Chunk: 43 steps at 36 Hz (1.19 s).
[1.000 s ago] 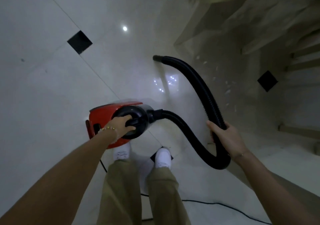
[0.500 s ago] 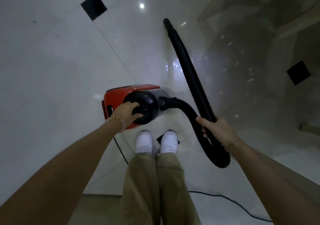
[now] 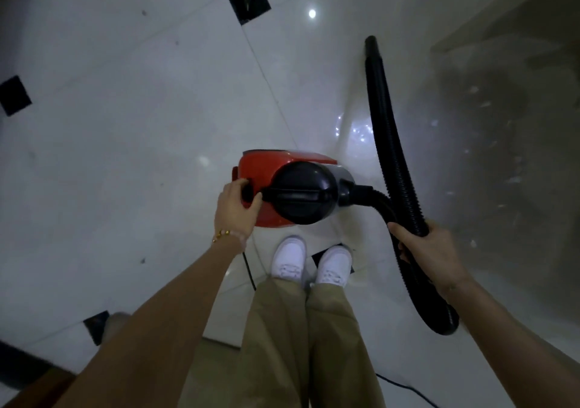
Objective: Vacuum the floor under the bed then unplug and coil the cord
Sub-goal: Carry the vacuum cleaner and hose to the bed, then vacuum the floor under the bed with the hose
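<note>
A: Our left hand (image 3: 237, 208) gripped the vacuum (image 3: 292, 191) handle; our right hand (image 3: 430, 252) clamped the hose (image 3: 390, 144), nozzle near the floor (image 3: 125, 125).

B: We risked tripping: the cord (image 3: 249, 269) trailed beside our shoes (image 3: 288, 258).

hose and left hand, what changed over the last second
The hose swung from curving leftward to pointing straight ahead. The left hand slid off the handle to the vacuum's rear end. The right hand still grips the hose.
</note>
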Each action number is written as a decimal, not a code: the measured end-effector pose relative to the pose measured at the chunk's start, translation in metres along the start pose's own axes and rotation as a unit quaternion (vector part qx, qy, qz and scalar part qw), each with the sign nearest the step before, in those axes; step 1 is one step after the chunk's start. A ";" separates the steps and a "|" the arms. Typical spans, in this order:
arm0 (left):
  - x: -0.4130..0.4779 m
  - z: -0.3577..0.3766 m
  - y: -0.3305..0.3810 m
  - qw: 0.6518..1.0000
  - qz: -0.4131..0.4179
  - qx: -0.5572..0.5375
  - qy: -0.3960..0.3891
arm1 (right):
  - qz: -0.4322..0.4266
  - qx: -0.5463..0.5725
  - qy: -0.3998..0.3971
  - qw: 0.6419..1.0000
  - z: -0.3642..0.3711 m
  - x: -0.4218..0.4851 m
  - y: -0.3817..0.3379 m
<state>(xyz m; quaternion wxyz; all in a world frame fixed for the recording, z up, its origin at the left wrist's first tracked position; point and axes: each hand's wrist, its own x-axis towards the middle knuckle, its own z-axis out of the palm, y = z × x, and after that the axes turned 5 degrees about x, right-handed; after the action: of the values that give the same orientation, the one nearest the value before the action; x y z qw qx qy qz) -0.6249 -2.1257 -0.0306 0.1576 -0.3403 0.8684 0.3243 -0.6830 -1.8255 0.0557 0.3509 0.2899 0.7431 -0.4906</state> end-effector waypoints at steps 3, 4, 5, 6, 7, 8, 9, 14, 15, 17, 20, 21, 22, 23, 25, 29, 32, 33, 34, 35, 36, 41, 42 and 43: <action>-0.002 0.003 -0.032 0.996 -0.038 0.018 -0.076 | -0.004 -0.013 0.000 1.000 0.007 0.005 -0.002; -0.002 0.006 -0.039 0.994 -0.028 0.023 -0.102 | -0.006 -0.019 0.001 1.000 0.009 0.007 -0.002; 0.000 0.009 -0.044 0.992 -0.019 0.021 -0.122 | -0.008 -0.028 0.004 1.000 0.011 0.008 -0.002; 0.002 0.012 -0.046 0.990 -0.015 0.011 -0.137 | -0.009 -0.036 0.007 0.999 0.012 0.010 -0.001; 0.006 0.016 -0.047 0.989 -0.016 -0.005 -0.149 | -0.011 -0.043 0.010 0.999 0.014 0.011 0.000; 0.009 0.020 -0.046 0.987 -0.016 -0.027 -0.159 | -0.013 -0.049 0.014 0.999 0.015 0.012 0.001; 0.014 0.023 -0.044 0.985 -0.012 -0.048 -0.165 | -0.014 -0.056 0.018 0.998 0.016 0.012 0.002; 0.023 0.041 -0.045 0.980 -0.009 -0.031 -0.198 | -0.009 -0.075 0.028 0.997 0.019 0.009 0.003; 0.023 0.044 -0.045 0.980 -0.006 -0.021 -0.199 | -0.007 -0.074 0.030 0.997 0.019 0.009 0.002; 0.023 0.046 -0.046 0.979 -0.001 -0.005 -0.202 | -0.006 -0.074 0.038 0.997 0.020 0.008 0.001; 0.027 0.043 -0.046 0.974 0.006 0.053 -0.222 | -0.007 -0.085 0.041 0.995 0.021 0.009 -0.002; 0.029 0.042 -0.046 0.970 0.012 0.072 -0.230 | -0.008 -0.089 0.039 0.995 0.022 0.010 -0.003; 0.030 0.040 -0.045 0.967 0.018 0.089 -0.239 | -0.009 -0.092 0.036 0.995 0.023 0.010 -0.003; 0.031 0.039 -0.043 0.963 0.022 0.106 -0.249 | -0.011 -0.096 0.033 0.995 0.024 0.010 -0.004; 0.033 0.036 -0.036 0.954 0.022 0.136 -0.266 | -0.012 -0.099 0.030 0.995 0.027 0.010 -0.005; 0.040 0.024 -0.028 0.937 -0.004 0.148 -0.315 | -0.014 -0.087 0.034 0.996 0.032 0.005 -0.009; 0.049 0.012 -0.032 0.931 -0.031 0.086 -0.353 | -0.020 -0.082 0.044 0.995 0.031 -0.002 -0.015; 0.048 0.005 -0.030 0.930 -0.046 0.038 -0.362 | -0.023 -0.077 0.048 0.996 0.030 -0.004 -0.017; 0.044 0.000 -0.027 0.932 -0.058 -0.007 -0.357 | -0.024 -0.068 0.049 0.996 0.029 -0.007 -0.020; 0.040 -0.006 -0.024 0.938 -0.060 -0.038 -0.339 | -0.022 -0.060 0.048 0.997 0.027 -0.011 -0.023; 0.033 -0.011 -0.020 0.950 -0.059 -0.047 -0.304 | -0.019 -0.055 0.045 0.997 0.027 -0.013 -0.025; 0.003 -0.025 0.031 0.989 -0.015 -0.104 -0.103 | -0.002 0.005 0.056 0.998 0.019 -0.035 -0.035; -0.003 -0.024 0.047 0.987 -0.002 -0.128 -0.100 | 0.000 0.017 0.063 0.998 0.016 -0.039 -0.036; -0.009 -0.022 0.066 0.982 0.008 -0.147 -0.117 | 0.003 0.026 0.068 0.997 0.014 -0.044 -0.036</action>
<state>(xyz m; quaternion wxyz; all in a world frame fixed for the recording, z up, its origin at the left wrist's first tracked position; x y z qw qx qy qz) -0.6653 -2.1000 0.0202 0.2033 -0.3129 0.7895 0.4872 -0.6816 -1.8551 0.1063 0.2929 0.3342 0.7514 -0.4878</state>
